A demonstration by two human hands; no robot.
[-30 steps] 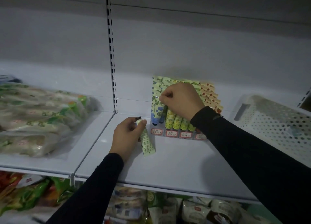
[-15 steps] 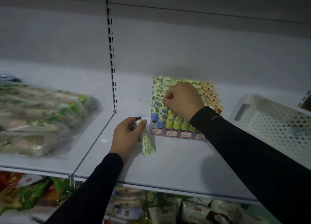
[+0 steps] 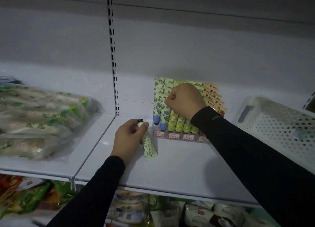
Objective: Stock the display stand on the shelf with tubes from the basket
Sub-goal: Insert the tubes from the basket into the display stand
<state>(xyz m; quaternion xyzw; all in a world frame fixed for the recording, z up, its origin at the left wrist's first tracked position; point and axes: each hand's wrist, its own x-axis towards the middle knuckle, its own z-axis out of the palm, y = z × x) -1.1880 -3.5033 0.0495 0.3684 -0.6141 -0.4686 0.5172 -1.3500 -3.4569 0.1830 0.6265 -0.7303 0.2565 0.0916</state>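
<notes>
White shelf [image 3: 179, 167], left hand [image 3: 129, 138] grip holding tube [image 3: 149, 145], right hand [image 3: 185, 100] fist at display stand [image 3: 180, 135]

A white metal shelf [image 3: 170, 172] runs across the view, split into 2 boards by a seam. Behind it stands a plain white back panel [image 3: 204, 47], with a slotted upright [image 3: 113, 56] running down to the seam. Light is dim and greyish, brighter on the shelf's front part. On the left board lies a heap of clear bags [image 3: 39, 119] with green and white contents. Below the shelf edge, a lower tier holds packets [image 3: 25, 196] in red, green and white wrappers.
</notes>
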